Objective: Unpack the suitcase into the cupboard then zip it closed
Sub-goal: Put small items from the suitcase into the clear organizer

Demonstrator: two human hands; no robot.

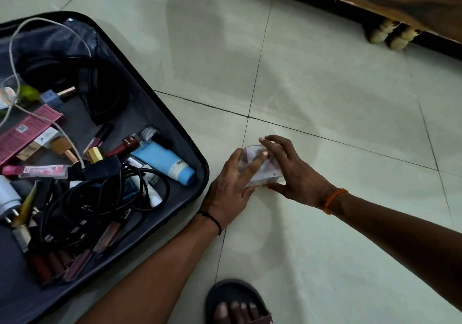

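An open dark suitcase (175,133) lies on the tiled floor at the left, its grey lining full of small things: a blue tube (165,162), black cables (100,198), lip glosses, a pink box (27,131), black headphones (75,83) and a white cord. Just right of the suitcase's corner, a small clear plastic box (262,171) rests low over the floor tiles. My left hand (232,191) grips its left side with fingers across the top. My right hand (292,171) holds its right side, thumb under the near corner.
A wooden cupboard or furniture base (400,1) runs along the top right, with two pale turned legs (390,35) beneath it. My foot in a dark sandal (235,303) is at the bottom centre. Bare floor tiles spread to the right.
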